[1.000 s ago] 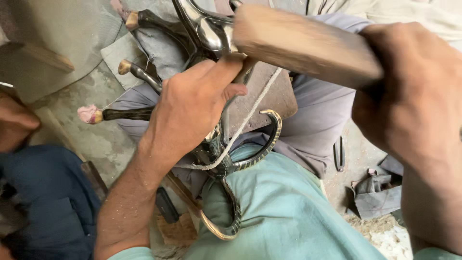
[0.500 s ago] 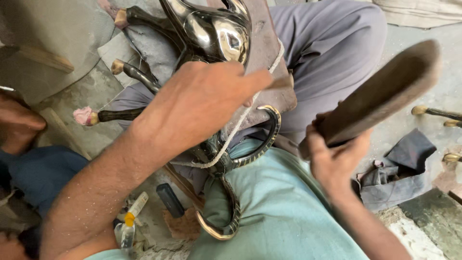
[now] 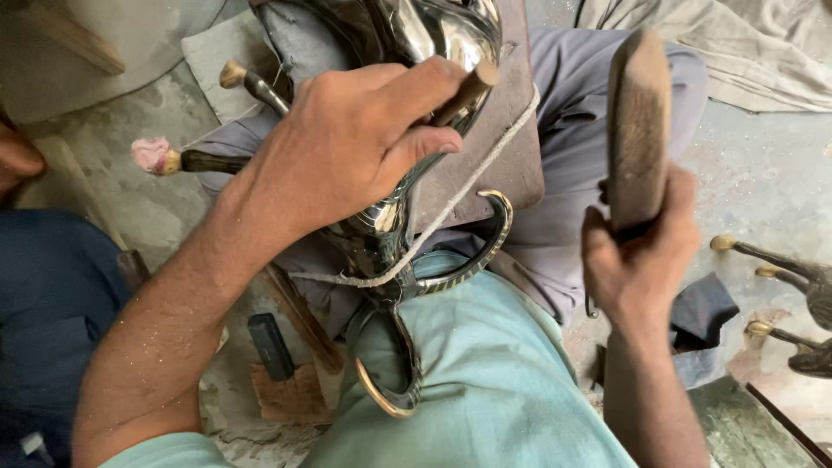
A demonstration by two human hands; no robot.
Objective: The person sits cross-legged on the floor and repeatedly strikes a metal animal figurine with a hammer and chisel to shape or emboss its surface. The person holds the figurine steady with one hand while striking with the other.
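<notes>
One view: the head camera, looking down over the person's lap.
Left hand: the left hand [image 3: 347, 147] is closed around a short tool with a wooden end [image 3: 471, 85], fingers curled tight and thumb pressed along it.
Thing worked on: a polished metal vessel [image 3: 433, 35] lies under and just beyond the left hand, on a brown board [image 3: 511, 147] across the lap.
Binding: a pale cord [image 3: 468, 199] runs from beyond the left hand down across the board, passing below its wrist.
Curved part: a dark curved handle with bright edges [image 3: 485, 251] sits just below the left hand, near the cord.
Right hand: the right hand [image 3: 637, 260] grips the lower end of a flat wooden mallet [image 3: 639, 113], which stands upright above it, well apart from the tool.
Step in hand (judged): the tool is set on the metal and the mallet is raised clear, between blows.
Next move calls for (judged): a steady left hand, and a mallet face that meets the wooden end squarely, without glancing onto the thumb.
Beside the left hand: a rod with a pink tip [image 3: 173, 159] to its outer side; a small dark block [image 3: 270, 347] on the floor below the forearm.
Beside the right hand: dark metal pieces with brass-coloured tips [image 3: 780, 260] to its outer side.
Hidden: the tool's working tip and the spot it touches are covered by the left hand.
Cut off: the vessel's upper part leaves the picture; its overall form cannot be told.
Hard to make out: another person's hand [image 3: 17, 160] shows only partly at the far left edge.
</notes>
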